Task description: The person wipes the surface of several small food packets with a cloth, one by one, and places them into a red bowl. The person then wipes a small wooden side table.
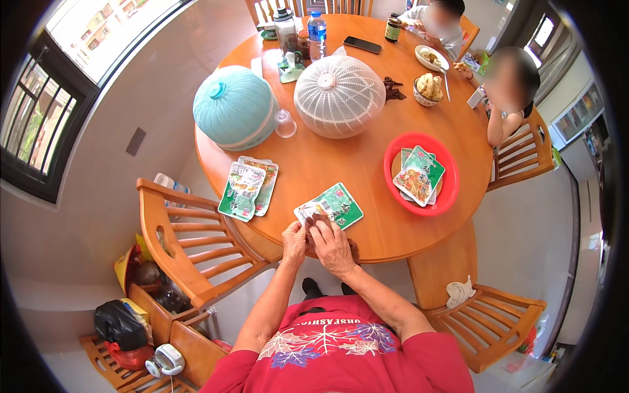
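A flat green and white food packet [343, 207] lies near the table's front edge, right before me. A dark brown cloth [354, 250] is bunched under my right hand [333, 247], whose fingers curl over it on the packet's near part. Close beside it, my left hand [295, 241] has its fingers closed at the packet's near left corner; what they pinch is hidden. To the left, two similar packets [244, 190] lie overlapping. At the right, a red plastic basin [450, 157] holds several more packets [419, 175].
A blue mesh food cover [232, 108] and a white one [339, 95] stand mid-table, with a small clear cup [285, 124] between. Bottles [317, 39], a phone [362, 44] and food bowls [426, 99] lie farther back. Two people sit at far right. Wooden chairs [190, 242] flank me.
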Available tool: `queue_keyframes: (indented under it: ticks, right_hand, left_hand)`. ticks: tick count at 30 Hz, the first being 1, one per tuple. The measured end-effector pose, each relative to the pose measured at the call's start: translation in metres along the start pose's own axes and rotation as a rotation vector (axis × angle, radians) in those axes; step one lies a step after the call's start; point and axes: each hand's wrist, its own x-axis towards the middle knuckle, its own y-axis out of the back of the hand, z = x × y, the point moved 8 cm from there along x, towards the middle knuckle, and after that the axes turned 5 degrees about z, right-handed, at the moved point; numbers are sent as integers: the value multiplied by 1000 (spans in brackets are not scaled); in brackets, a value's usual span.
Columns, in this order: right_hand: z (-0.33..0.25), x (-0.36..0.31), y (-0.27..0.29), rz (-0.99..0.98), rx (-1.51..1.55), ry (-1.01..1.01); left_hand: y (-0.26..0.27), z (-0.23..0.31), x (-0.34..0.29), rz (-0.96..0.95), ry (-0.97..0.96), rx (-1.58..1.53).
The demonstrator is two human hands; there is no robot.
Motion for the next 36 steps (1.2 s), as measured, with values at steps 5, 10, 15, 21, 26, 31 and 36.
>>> queue_keyframes:
  ticks: [5, 10, 15, 21, 26, 31, 36]
  right_hand:
    - [50, -24, 12, 14, -68, -91]
    - [106, -13, 30, 103, -80, -338]
    - [86, 34, 25, 77, 6, -359]
    - [13, 34, -36, 11, 52, -101]
    - [31, 47, -38, 5, 19, -112]
    - [73, 46, -32, 190, -178, -260]
    - [133, 32, -15, 265, -252, -576]
  left_hand:
    - [-13, 11, -13, 17, 72, -45]
    - [-11, 13, -14, -14, 81, 35]
    - [-12, 17, -14, 16, 74, 110]
    - [-2, 4, 1, -30, -3, 49]
    - [-10, 10, -10, -12, 107, 20]
    - [-11, 9, -9, -5, 110, 39]
    - [-12, 11, -12, -9, 131, 39]
